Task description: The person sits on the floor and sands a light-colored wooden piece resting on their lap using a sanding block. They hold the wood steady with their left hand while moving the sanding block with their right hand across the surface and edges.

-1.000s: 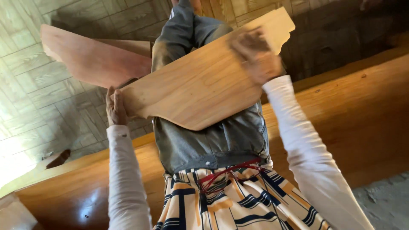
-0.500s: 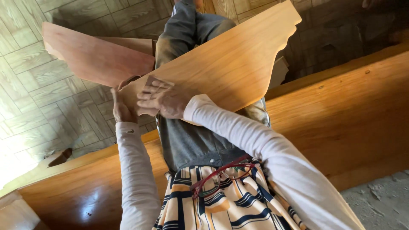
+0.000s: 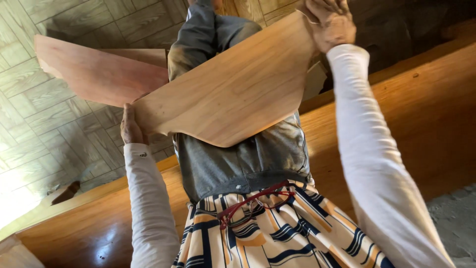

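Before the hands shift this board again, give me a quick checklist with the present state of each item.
1. Left hand on the board: ok, it grips the lower left end.
2. Right hand on the board: ok, it holds the upper right corner.
3. Board off the bench: ok, held up over the lap.
4. Second board free of the first: cannot tell, their ends overlap.
5. Glasses secure: cannot tell, they hang at the shirt.

Left hand (image 3: 131,126) and right hand (image 3: 331,24) grip opposite ends of a shaped wooden board (image 3: 233,94).
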